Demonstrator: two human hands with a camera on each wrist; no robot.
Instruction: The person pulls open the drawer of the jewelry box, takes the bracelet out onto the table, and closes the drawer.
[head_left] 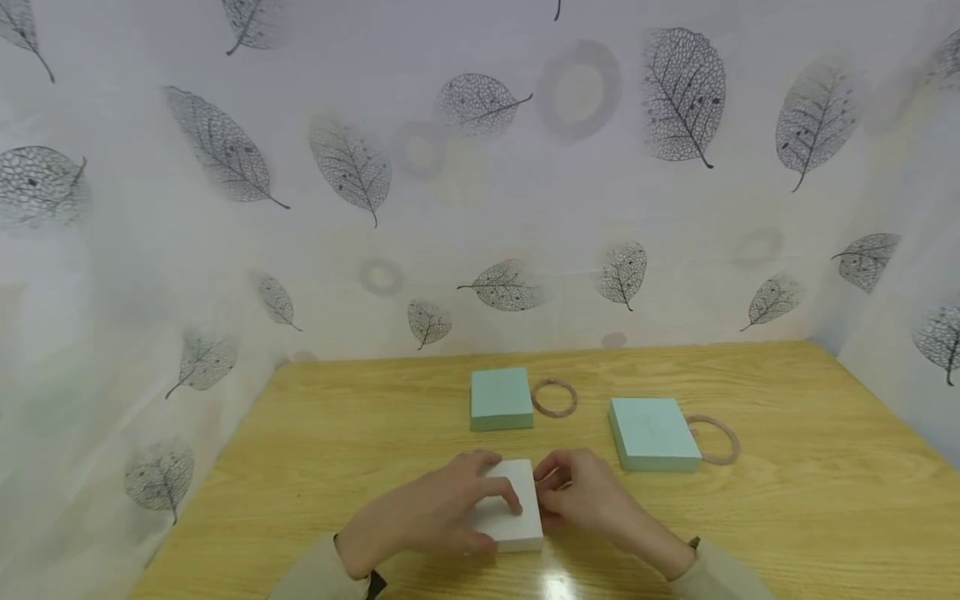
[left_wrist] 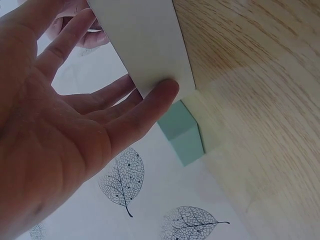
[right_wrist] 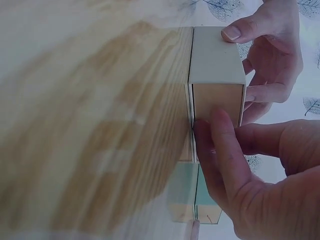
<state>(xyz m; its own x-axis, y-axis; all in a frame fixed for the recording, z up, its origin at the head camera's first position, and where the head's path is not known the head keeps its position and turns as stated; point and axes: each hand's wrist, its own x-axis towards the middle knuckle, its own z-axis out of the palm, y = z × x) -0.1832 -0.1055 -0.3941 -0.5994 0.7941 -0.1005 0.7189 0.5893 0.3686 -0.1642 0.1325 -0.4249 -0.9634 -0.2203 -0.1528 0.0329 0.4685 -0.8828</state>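
A small white box (head_left: 513,512) rests on the wooden table between both hands. My left hand (head_left: 453,504) grips it from the left, thumb at the near edge, one bent finger on its top and other fingers at the far side. In the right wrist view the box's right end shows a tan inner panel (right_wrist: 217,102) framed by the white sleeve. Against that end, my right hand (head_left: 585,496) has bent fingers, with fingertips on the panel and at the edges of the box.
Two mint-green boxes (head_left: 501,400) (head_left: 654,433) lie farther back on the wooden table (head_left: 360,417). Beside each is a pinkish ring, one at the middle (head_left: 555,398) and one at the right (head_left: 714,439). A leaf-print curtain (head_left: 525,208) borders the table's back and sides.
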